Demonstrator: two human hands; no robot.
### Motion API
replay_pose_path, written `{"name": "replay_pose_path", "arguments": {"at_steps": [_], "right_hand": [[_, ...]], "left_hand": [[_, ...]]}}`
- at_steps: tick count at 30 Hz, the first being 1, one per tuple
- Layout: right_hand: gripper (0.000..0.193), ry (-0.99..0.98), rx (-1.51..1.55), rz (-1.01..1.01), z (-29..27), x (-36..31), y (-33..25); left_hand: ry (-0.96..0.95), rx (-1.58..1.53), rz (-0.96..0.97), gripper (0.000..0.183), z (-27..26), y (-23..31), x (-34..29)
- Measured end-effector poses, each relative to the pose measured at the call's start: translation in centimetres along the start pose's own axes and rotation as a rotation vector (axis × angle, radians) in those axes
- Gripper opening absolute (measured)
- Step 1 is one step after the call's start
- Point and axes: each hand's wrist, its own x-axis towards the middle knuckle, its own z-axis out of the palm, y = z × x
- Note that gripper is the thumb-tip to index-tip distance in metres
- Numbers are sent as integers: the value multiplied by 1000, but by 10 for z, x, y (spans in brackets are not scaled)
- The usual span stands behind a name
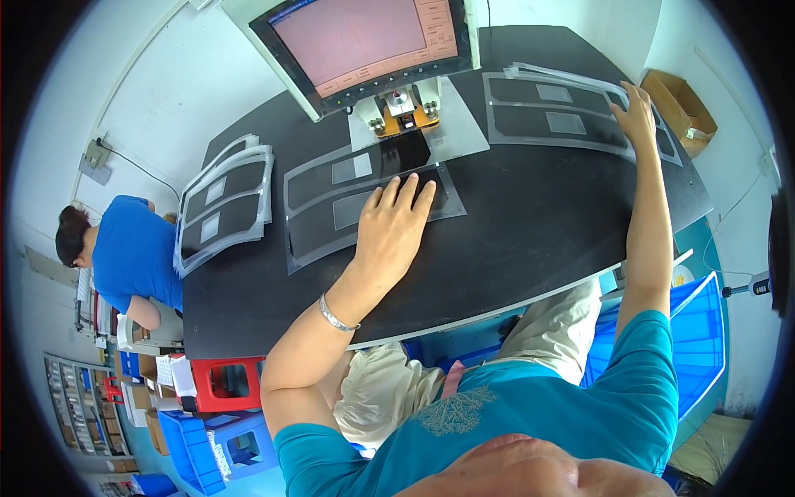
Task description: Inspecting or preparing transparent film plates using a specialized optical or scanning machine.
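A dark film sheet with clear edges and two pale rectangular windows (319, 228) lies mid-table, its far right part beneath the machine's small head (406, 116). My left hand (396, 228) rests palm down on its near half, fingers stretched out. Far to the right, my right hand (638, 120) reaches over the right end of a stack of similar sheets (522, 116). Its fingers are spread against the sheets, and no sheet is visibly lifted. Another stack of such sheets (236, 211) sits at the table's left end.
A monitor (360, 41) stands above the machine head at the back of the black table (513, 224). Beyond the right edge is a cardboard box (679, 108). A blue bin (696, 348) is beside my right arm. Left of the table are a person in blue (137, 253) and a red stool (228, 381).
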Motion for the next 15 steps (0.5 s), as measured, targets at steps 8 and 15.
{"name": "replay_pose_path", "arguments": {"at_steps": [8, 15], "right_hand": [[51, -188, 382, -288, 7, -29, -92], [51, -610, 333, -385, -6, -36, -98]], "left_hand": [[-6, 0, -11, 37, 8, -4, 3], [5, -90, -17, 45, -8, -7, 0]]}}
